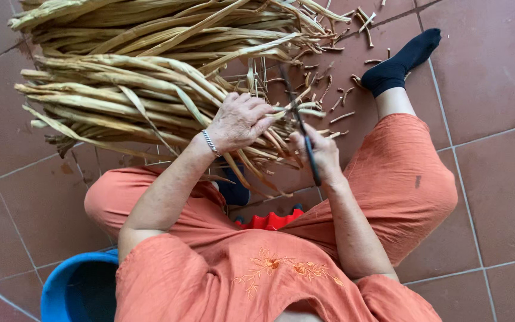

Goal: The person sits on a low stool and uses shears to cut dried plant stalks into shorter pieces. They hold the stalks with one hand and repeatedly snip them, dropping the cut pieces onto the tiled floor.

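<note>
A big heap of dried tan plant stalks lies on the red tile floor in front of me. My left hand, with a thin bracelet on the wrist, grips a bundle of these stalks near their ends. My right hand holds dark scissors, whose blades point away from me and reach into the stalk ends beside the left hand's fingers. I sit low in orange clothes with knees spread, and my right foot in a black sock stretches out to the upper right.
Short cut stalk pieces litter the tiles past the scissors. A blue basin rim sits at the lower left. A red plastic stool edge shows between my legs. Bare tiles spread to the right.
</note>
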